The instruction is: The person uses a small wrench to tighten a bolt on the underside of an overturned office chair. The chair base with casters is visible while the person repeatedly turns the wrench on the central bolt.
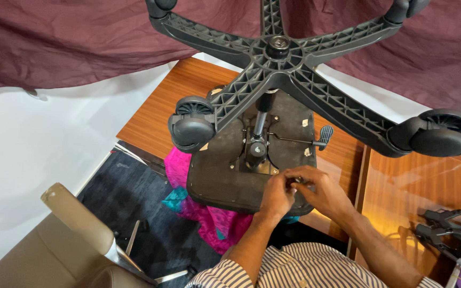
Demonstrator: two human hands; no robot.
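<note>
Both hands meet at the near edge of an upturned office chair seat (225, 176): the left hand (276, 195) and right hand (321, 191) have their fingers curled narrow and pinched together around some small dark part, too hidden by the fingertips to name. That spot sits on the seat's underside, just beside the metal tilt mechanism plate (256, 154), likely because the part belongs there. The chair lies seat-down on a wooden surface (161, 114), over a pink cloth (209, 218) that probably cushions it, so the black five-star base (281, 53) points up towards the camera and the underside is exposed for working. Casters (190, 124) hang at the ends of the legs, and the gas lift column (262, 114) runs from the hub down to the plate, with a height lever (308, 140) sticking out to the right. Tools with dark handles (444, 226) lie on the adjoining surface at right, well apart from the hands. A beige chair (60, 234) stands lower left.
</note>
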